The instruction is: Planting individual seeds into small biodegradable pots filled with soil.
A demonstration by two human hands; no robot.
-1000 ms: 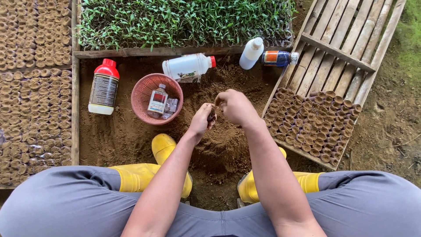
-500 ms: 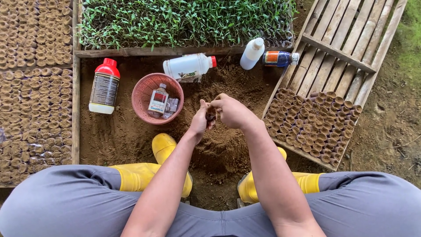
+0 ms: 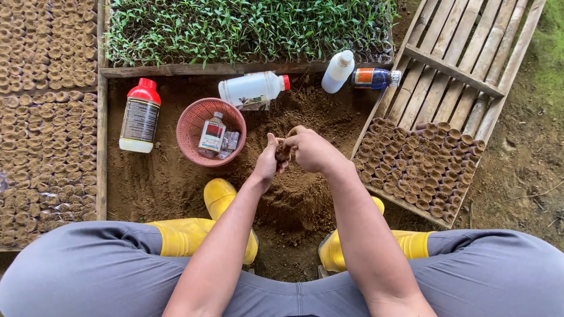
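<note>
A small brown soil-filled rolled pot (image 3: 282, 151) sat mostly hidden between both hands above the loose soil mound (image 3: 299, 194). The left hand (image 3: 267, 164) cupped it; the right hand (image 3: 311, 149) pinched its top. Beside them lay a pink plastic basket (image 3: 191, 126).

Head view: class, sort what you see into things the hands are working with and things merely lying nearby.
In use:
left hand
right hand
small soil pot held between them
soil heap
tray of filled pots

Lying about:
red-capped bottle
pink basket
white bottle
seedling bed
</note>
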